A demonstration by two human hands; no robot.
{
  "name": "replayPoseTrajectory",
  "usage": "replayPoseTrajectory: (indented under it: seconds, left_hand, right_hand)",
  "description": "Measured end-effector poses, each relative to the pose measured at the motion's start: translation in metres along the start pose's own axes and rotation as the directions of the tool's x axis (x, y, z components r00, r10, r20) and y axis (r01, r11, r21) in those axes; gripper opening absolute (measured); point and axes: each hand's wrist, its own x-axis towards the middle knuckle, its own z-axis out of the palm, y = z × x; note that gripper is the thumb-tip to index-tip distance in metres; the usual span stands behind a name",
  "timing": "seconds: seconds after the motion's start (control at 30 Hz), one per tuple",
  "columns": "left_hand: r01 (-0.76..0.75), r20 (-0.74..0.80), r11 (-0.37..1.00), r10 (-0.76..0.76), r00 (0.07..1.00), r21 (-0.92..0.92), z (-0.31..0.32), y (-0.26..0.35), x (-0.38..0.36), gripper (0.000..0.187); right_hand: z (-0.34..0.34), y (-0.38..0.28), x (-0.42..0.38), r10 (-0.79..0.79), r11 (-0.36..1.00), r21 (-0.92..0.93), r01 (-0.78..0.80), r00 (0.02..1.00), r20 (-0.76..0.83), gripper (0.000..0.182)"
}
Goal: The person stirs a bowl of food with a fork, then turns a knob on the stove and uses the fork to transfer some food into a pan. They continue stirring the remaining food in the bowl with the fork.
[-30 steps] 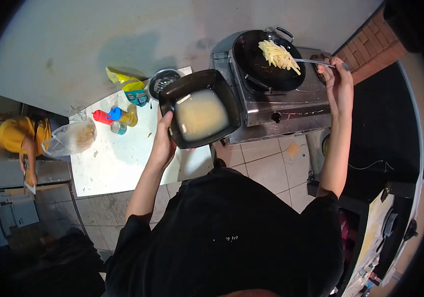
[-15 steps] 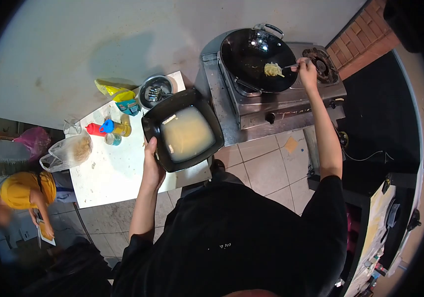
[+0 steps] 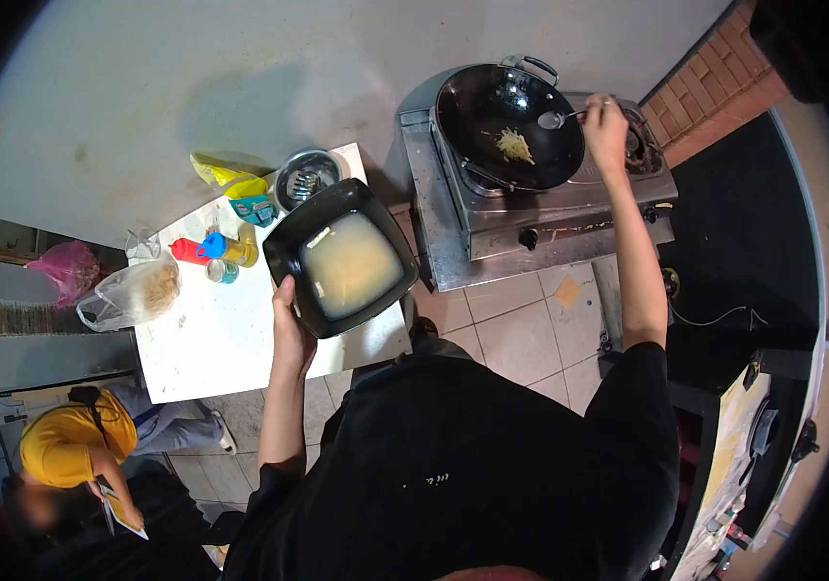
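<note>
My left hand (image 3: 292, 331) is closed on the near left rim of a black square bowl (image 3: 284, 254). Cloudy yellowish liquid (image 3: 352, 266) fills its bottom, with a few pale pieces at the edge. Between the fingers of my right hand (image 3: 607, 136) is the handle of a metal spoon (image 3: 550, 120), its bowl now bare over the right side of a black wok (image 3: 477, 107). A small heap of pale shredded food (image 3: 513, 146) lies in the wok, left of and below the spoon.
The wok sits on a steel gas stove (image 3: 492, 232) with a second burner (image 3: 639, 145) at right. On the white table (image 3: 211, 358) are a steel bowl (image 3: 284, 174), a red bottle (image 3: 187, 252), a blue-capped bottle (image 3: 226, 249) and plastic bags. A person in yellow (image 3: 71, 441) stands lower left.
The shredded food has left the spoon and lies in the wok. My right hand has raised the spoon away. The black bowl has shifted slightly left; the person in yellow has moved lower.
</note>
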Motion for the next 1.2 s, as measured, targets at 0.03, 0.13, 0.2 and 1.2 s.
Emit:
replayPoseTrajectory:
  seconds: [0.03,0.13,0.2,1.2]
  left_hand:
    - [-0.001,-0.001,1.0,0.001,1.0,-0.001,-0.003,-0.003,0.002,0.052]
    - [-0.081,-0.088,0.993,0.089,0.992,0.083,-0.014,-0.01,0.008,0.054]
    - [-0.117,-0.109,0.99,0.125,0.986,0.08,-0.022,-0.014,0.01,0.051]
    - [0.152,0.151,0.927,-0.214,0.965,0.342,-0.253,-0.113,0.101,0.058]
  right_hand:
    - [-0.009,-0.01,0.0,0.101,0.991,0.09,-0.099,0.995,-0.014,0.021]
    - [-0.025,-0.002,0.0,0.135,0.945,0.314,-0.093,0.984,-0.115,0.022]
    - [-0.04,-0.011,-0.008,0.199,0.839,0.532,-0.115,0.975,-0.102,0.021]
    - [0.205,-0.237,-0.379,0.265,0.566,0.602,-0.564,0.815,0.515,0.025]
